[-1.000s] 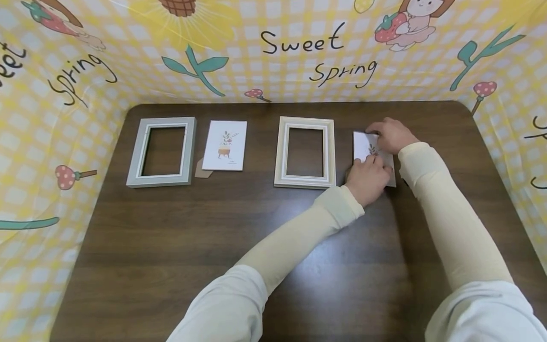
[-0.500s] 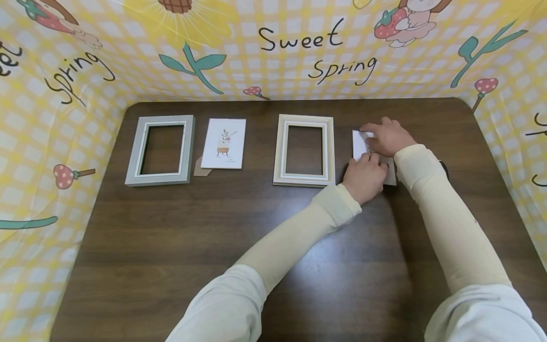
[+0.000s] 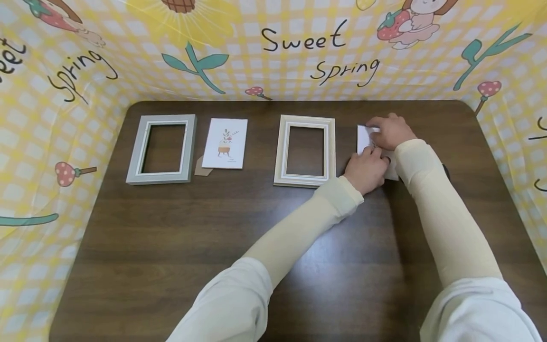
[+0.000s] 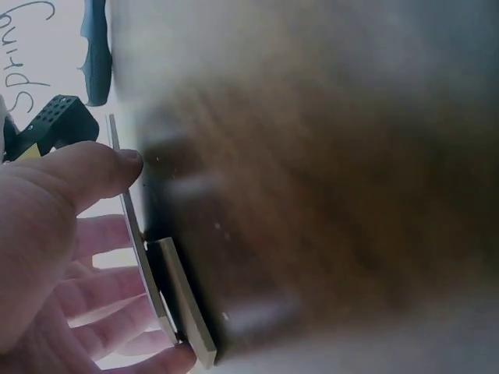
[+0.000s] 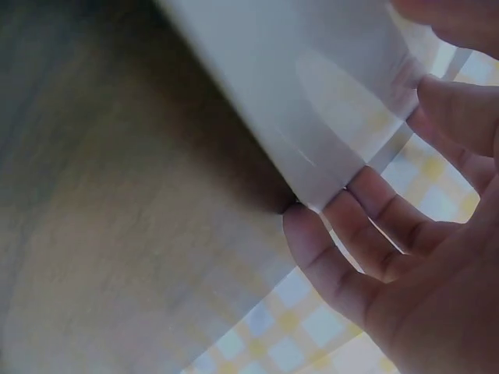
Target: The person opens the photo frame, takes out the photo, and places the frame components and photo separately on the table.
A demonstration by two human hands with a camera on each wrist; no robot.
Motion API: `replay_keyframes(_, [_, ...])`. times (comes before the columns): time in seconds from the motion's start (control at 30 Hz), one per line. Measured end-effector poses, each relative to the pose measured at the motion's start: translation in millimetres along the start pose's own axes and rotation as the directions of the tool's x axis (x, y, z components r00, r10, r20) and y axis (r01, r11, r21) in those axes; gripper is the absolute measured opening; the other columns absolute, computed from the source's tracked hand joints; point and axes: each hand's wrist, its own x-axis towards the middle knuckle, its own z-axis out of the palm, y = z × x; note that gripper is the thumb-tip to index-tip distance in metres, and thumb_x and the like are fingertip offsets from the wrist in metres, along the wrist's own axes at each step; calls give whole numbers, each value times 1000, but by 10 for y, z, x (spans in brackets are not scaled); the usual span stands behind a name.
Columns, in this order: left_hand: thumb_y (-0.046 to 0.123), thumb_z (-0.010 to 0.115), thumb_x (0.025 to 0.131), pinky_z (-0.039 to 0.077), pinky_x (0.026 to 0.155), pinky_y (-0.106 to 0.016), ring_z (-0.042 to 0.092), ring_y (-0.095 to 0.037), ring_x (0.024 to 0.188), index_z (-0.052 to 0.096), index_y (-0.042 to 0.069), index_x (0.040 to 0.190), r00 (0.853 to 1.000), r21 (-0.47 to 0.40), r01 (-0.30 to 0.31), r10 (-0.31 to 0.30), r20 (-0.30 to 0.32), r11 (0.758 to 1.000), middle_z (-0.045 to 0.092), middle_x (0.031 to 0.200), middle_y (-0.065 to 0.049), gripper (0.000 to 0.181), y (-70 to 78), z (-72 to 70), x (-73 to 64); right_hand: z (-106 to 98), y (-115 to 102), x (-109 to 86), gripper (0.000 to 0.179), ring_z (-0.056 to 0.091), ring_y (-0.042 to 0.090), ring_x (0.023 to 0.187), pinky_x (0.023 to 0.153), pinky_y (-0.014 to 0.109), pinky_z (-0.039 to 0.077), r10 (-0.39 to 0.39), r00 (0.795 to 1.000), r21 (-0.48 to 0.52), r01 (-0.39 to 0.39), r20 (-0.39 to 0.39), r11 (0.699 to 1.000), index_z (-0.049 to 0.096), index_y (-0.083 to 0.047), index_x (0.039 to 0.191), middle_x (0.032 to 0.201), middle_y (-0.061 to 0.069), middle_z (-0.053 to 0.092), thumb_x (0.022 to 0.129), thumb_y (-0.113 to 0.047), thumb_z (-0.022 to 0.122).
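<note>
A white picture card (image 3: pixel 363 136) lies at the table's far right, mostly covered by both hands. My left hand (image 3: pixel 366 170) grips its near part; in the left wrist view the thumb and fingers (image 4: pixel 109 234) are on either side of a thin panel (image 4: pixel 139 241) seen edge-on, with a second board (image 4: pixel 187 304) close beside it. My right hand (image 3: pixel 392 133) holds the far end, and in the right wrist view its fingertips (image 5: pixel 304 226) bend over the edge of a glossy white sheet (image 5: pixel 234 54). The checked pattern shows on that sheet; I cannot tell whether as reflection or through it.
Left of the hands lies a cream picture frame (image 3: pixel 279 152). Further left are a second white picture card (image 3: pixel 235 142) over a brown cardboard piece (image 3: pixel 202 168), and a grey picture frame (image 3: pixel 190 152). A yellow checked cloth (image 3: pixel 290 57) stands around the brown table (image 3: pixel 192 247).
Both hands have shifted slightly away from me along with the white card. My right fingers have moved inward over the card's far end, covering its print. The frames stay in place.
</note>
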Motion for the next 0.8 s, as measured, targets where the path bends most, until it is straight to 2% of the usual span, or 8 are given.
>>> replay_keyframes(0.2, [37,62,98,51,82,-38,53,-21,117,66,25,130,1000,-10,-1,2,14,1000,56,132,-1,35,1,-36,9,-16,9,16,48,27,61,130,99,71,30,26,1000,3,-26,-1,1000,48,-2,146,139,38,35,101,-18,49])
replay_keyframes(0.37, [37,62,98,50,84,-40,50,-21,121,63,24,133,998,-51,15,-13,55,999,53,136,-1,37,-9,-61,-2,-22,-22,8,48,25,60,134,101,70,28,42,999,17,-43,2,999,48,1,145,142,38,34,102,-20,49])
replay_keyframes(0.5, [40,62,98,49,86,-40,48,-21,123,60,24,136,997,-62,13,-8,78,998,50,137,-1,41,-16,-75,-2,-21,-23,-4,47,29,59,132,102,69,28,52,999,19,-52,-13,998,49,4,142,139,36,39,102,-21,50])
replay_keyframes(0.63, [40,62,98,50,83,-40,48,-21,122,59,24,136,998,-68,9,-5,65,998,48,138,0,42,-15,-73,-18,-19,-10,-26,46,32,58,130,102,69,29,52,998,26,-51,-29,998,50,5,140,137,36,42,102,-20,49])
replay_keyframes(0.8, [43,62,97,49,82,-40,43,-21,127,59,25,137,1000,-65,16,-15,14,998,42,144,-1,43,-14,-96,-64,-81,-9,-86,46,35,57,128,100,69,31,71,995,48,-68,-65,997,50,5,140,136,36,43,104,-22,42])
